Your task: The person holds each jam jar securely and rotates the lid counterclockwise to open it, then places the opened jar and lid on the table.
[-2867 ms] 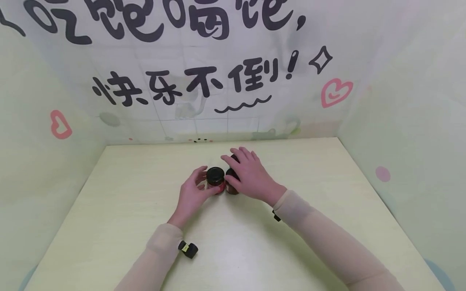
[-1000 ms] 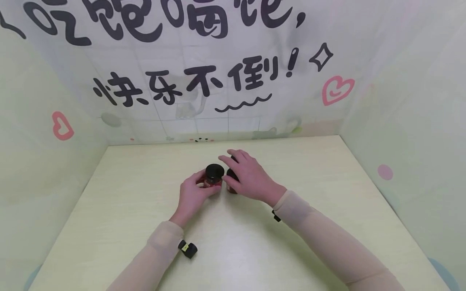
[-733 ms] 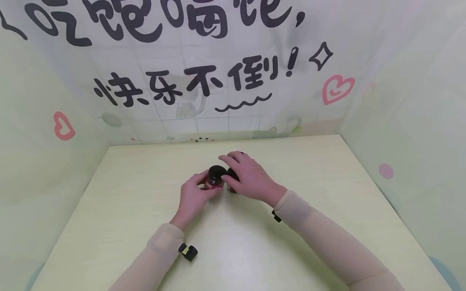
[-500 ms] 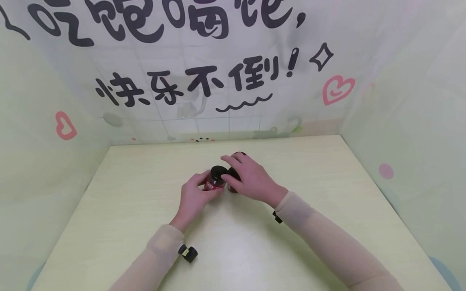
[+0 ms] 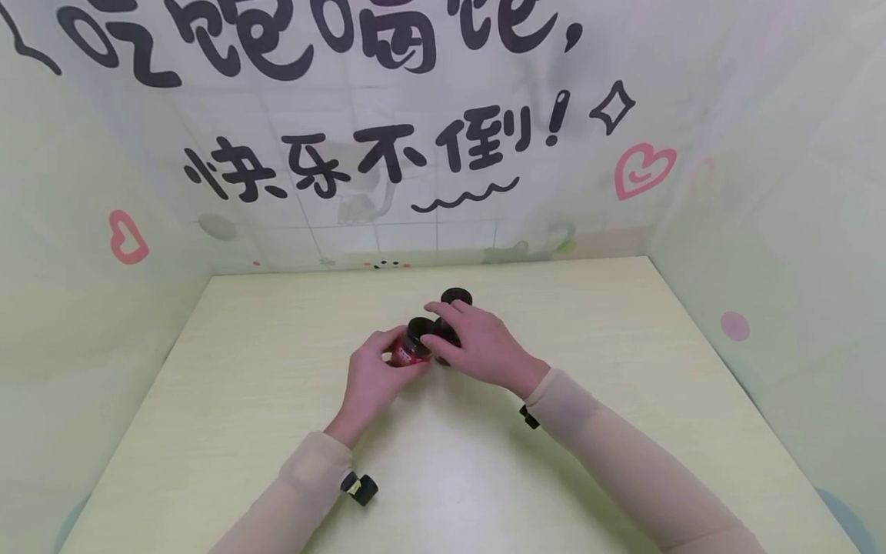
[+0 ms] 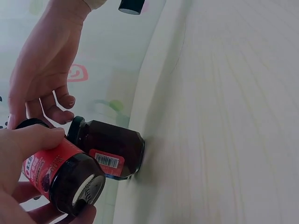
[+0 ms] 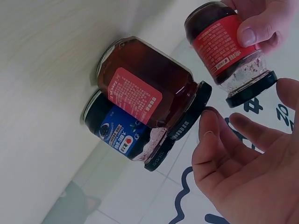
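Observation:
My left hand [image 5: 374, 373] grips a small jam jar [image 7: 224, 44] with a red label and black lid. The jar is tilted and raised, its base showing in the left wrist view. My right hand [image 5: 481, 342] hovers beside the lids with fingers loosely bent, holding nothing, its thumb right at the tilted jar's lid. Close to its fingertips stands a larger dark-red jar [image 7: 149, 88] with a black lid, carrying a barcode on its label [image 6: 107, 161]. Behind that one is a jar with a blue label [image 7: 119, 130]; in the head view mostly its black lid [image 5: 457, 295] shows.
The jars are on a pale wood-look table [image 5: 443, 462], toward its back edge. Printed walls [image 5: 388, 223] rise at the back and both sides. Each wrist carries a small black camera, such as the left one [image 5: 360, 487].
My left hand has closed around the red-labelled jar, lifted and tilted it, and shifted slightly right toward my right hand. My right hand has moved slightly, so the rear lid shows more.

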